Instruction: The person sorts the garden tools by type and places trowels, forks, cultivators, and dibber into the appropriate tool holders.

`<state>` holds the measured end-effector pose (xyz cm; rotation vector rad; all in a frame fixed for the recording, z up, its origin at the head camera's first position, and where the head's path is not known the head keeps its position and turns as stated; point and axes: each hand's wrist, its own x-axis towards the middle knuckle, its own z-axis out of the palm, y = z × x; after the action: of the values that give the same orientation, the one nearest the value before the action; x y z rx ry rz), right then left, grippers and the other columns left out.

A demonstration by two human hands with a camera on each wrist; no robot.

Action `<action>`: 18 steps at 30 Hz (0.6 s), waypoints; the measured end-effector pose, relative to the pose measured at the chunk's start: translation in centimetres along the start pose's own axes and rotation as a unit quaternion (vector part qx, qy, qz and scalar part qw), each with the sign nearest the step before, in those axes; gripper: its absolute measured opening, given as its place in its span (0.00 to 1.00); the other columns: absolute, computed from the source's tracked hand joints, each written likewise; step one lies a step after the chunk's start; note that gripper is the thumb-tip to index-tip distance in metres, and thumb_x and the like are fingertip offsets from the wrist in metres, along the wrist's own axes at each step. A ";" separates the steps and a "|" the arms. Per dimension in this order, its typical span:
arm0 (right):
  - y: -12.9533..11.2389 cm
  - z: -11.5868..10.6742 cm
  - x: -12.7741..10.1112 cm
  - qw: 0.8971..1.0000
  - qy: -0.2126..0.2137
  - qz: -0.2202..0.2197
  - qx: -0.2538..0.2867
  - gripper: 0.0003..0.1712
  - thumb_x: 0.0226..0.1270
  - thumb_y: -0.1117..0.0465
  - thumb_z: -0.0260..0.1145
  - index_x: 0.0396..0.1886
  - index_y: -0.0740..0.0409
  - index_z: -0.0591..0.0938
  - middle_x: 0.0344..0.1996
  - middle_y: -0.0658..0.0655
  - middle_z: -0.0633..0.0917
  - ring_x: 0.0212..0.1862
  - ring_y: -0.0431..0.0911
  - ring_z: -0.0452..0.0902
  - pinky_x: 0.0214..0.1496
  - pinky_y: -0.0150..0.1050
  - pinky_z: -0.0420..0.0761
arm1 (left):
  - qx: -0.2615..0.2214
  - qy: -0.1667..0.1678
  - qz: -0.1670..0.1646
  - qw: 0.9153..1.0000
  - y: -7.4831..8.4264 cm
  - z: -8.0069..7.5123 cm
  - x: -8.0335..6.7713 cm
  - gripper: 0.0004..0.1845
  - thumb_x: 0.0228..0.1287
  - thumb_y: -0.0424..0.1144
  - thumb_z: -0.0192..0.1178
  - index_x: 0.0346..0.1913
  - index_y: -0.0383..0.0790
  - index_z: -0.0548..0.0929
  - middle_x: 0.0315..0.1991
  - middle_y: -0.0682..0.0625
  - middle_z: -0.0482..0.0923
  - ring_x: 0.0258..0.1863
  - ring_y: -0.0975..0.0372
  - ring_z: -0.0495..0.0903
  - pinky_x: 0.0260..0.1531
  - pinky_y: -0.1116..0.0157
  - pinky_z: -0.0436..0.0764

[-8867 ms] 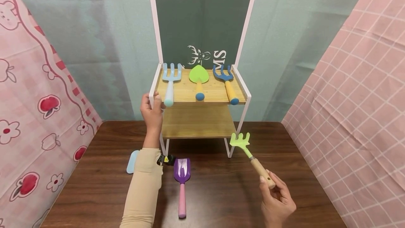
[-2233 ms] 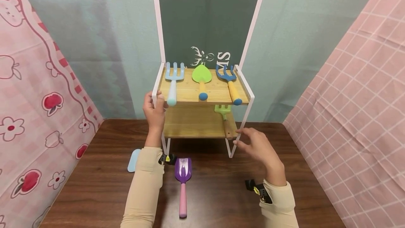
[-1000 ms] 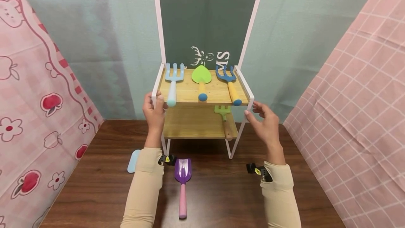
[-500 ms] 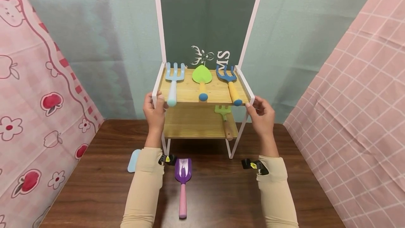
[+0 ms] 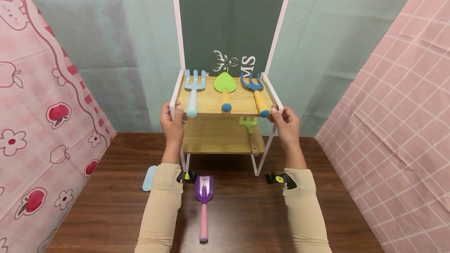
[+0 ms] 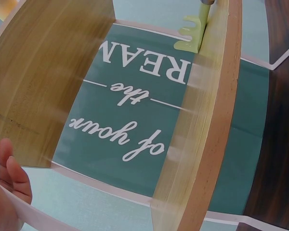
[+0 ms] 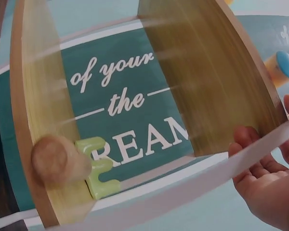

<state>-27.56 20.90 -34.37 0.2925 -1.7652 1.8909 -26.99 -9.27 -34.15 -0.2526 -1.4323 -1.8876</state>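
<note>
A two-tier shelf (image 5: 207,107) with wooden boards and a white metal frame stands at the back of the table. My left hand (image 5: 172,128) grips its left front post just under the upper board. At the opposite front corner, my right hand (image 5: 290,128) holds the right post, thumb in front. On the upper board lie a light blue hand fork (image 5: 192,98), a green leaf-shaped trowel (image 5: 225,82) and a blue rake with a yellow handle (image 5: 259,100). A light green hand rake (image 5: 253,143) rests at the right of the lower board, its wooden handle toward me.
A purple scoop with a pink handle (image 5: 204,194) lies on the dark wooden table (image 5: 242,221) before the shelf. Left of it, a light blue rounded piece (image 5: 149,178) is partly hidden by my left sleeve. Pink cloths hang on both sides, and a dark green panel (image 5: 232,15) rises behind.
The light green rake, earlier in my right hand, now lies on the lower board. My right hand has let go, moved up and taken hold of the right post. My left hand keeps its place.
</note>
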 end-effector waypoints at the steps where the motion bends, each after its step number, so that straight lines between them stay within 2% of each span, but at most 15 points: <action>1: 0.0 0.1 0.0 1.000 0.009 0.003 0.007 0.06 0.64 0.64 0.62 0.36 0.64 0.79 0.32 0.53 0.82 0.31 0.41 0.79 0.38 0.34 0.79 | 0.000 -0.001 0.000 1.000 0.0 0.0 0.0 0.08 0.58 0.31 0.53 0.40 0.31 0.75 0.19 0.40 0.71 0.17 0.57 0.72 0.19 0.68 0.70; 5: -0.2 0.9 0.2 0.998 0.040 0.015 0.041 0.02 0.61 0.68 0.62 0.32 0.64 0.78 0.28 0.54 0.80 0.29 0.41 0.78 0.36 0.34 0.80 | -0.003 0.001 0.000 1.000 0.2 0.2 0.0 0.09 0.58 0.31 0.53 0.40 0.29 0.75 0.18 0.50 0.72 0.17 0.63 0.73 0.19 0.68 0.69; 7: -0.3 1.4 0.2 0.997 0.051 0.021 0.058 0.02 0.59 0.71 0.61 0.32 0.66 0.77 0.27 0.54 0.79 0.28 0.40 0.78 0.36 0.34 0.80 | -0.001 0.001 0.000 1.000 0.3 0.2 0.0 0.10 0.59 0.31 0.53 0.41 0.28 0.74 0.18 0.52 0.72 0.17 0.64 0.73 0.19 0.69 0.69; 11: -0.4 2.0 0.3 0.995 0.063 0.033 0.075 0.02 0.57 0.73 0.59 0.32 0.66 0.76 0.26 0.55 0.77 0.27 0.40 0.77 0.34 0.33 0.79 | 0.002 0.003 -0.006 1.000 0.4 0.1 -0.1 0.12 0.59 0.31 0.53 0.42 0.24 0.73 0.18 0.45 0.71 0.17 0.62 0.72 0.18 0.70 0.69; 18: -0.1 1.8 0.3 0.995 0.042 0.032 0.088 0.03 0.58 0.73 0.58 0.33 0.67 0.74 0.26 0.54 0.77 0.27 0.40 0.77 0.34 0.32 0.79 | 0.001 0.001 -0.009 1.000 0.5 0.1 -0.2 0.13 0.59 0.31 0.53 0.42 0.23 0.73 0.19 0.38 0.70 0.17 0.61 0.72 0.20 0.70 0.69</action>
<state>-28.16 19.23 -33.93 0.2179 -1.5746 2.0776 -26.55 -9.18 -33.87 -0.2378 -1.4398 -1.8995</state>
